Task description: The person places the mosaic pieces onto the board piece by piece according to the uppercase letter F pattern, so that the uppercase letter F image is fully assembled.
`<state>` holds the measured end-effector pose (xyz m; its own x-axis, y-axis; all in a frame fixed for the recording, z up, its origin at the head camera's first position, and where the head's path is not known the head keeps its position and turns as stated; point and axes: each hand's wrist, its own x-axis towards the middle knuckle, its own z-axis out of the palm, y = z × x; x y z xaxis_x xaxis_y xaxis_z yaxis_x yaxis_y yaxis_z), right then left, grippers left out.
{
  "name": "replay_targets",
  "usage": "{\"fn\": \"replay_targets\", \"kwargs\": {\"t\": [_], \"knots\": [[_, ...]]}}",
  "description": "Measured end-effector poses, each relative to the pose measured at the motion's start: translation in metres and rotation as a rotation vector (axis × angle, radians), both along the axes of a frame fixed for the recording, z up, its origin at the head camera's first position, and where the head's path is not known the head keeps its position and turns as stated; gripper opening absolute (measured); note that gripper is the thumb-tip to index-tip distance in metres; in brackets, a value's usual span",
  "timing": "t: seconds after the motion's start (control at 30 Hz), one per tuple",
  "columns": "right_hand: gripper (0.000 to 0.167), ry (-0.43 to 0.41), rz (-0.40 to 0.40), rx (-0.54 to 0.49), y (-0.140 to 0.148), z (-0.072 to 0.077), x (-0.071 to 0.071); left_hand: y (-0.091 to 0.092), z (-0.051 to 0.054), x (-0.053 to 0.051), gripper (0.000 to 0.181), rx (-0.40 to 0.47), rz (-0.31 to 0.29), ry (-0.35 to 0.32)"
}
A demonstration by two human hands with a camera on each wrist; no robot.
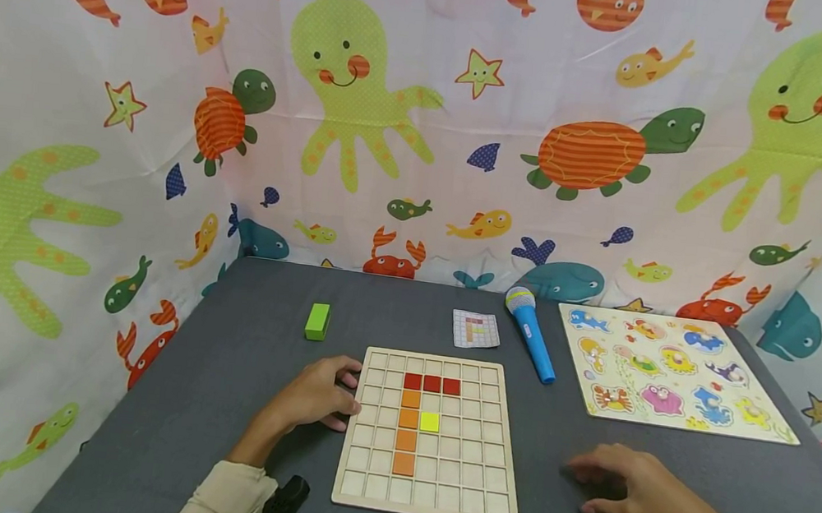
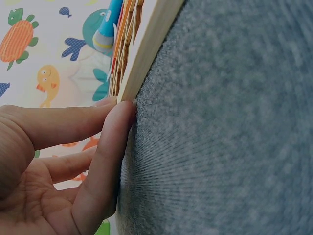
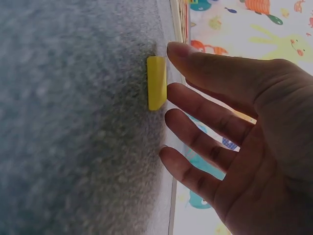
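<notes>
A wooden grid board lies on the grey table. Three red tiles make a row near its top, several orange tiles run down a column below, and one yellow tile sits beside that column. At the board's left edge, my left hand pinches the rim between thumb and finger, as the left wrist view also shows. To the right of the board, my right hand hovers with relaxed, spread fingers over a loose yellow tile, partly covered in the head view. Its fingertips are close to that tile.
Behind the board are a green block, a small printed pattern card and a blue toy microphone. A sea-animal puzzle board lies at the back right. A patterned curtain hangs behind the table.
</notes>
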<state>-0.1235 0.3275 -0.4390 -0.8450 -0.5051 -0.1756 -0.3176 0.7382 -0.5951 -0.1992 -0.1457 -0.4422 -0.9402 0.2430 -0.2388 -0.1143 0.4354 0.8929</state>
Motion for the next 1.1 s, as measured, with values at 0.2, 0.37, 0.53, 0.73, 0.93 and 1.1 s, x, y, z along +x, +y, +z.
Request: {"fn": "replay_targets", "kwargs": {"t": [0.2,0.37,0.53,0.73,0.93,1.1], "knots": [[0.042,-0.045,-0.010,-0.027,0.007,-0.003,0.005,0.000,0.000,0.000,0.062,0.000,0.002,0.002],[0.045,-0.056,0.000,-0.050,0.013,-0.004,0.009,0.000,0.000,0.000,0.062,0.001,0.001,0.002],[0.047,-0.073,0.001,-0.044,0.017,-0.005,0.012,0.000,-0.001,0.000,0.062,-0.001,0.003,0.003],[0.044,-0.036,0.014,-0.021,0.020,-0.006,0.013,0.001,0.000,0.001,0.063,-0.004,0.011,-0.004],[0.040,-0.019,0.015,-0.011,0.020,-0.007,0.013,0.002,0.000,0.001,0.063,-0.004,0.013,-0.010],[0.035,0.007,0.027,-0.026,0.019,-0.008,0.012,0.002,-0.001,0.000,0.064,-0.005,0.015,-0.009]]}}
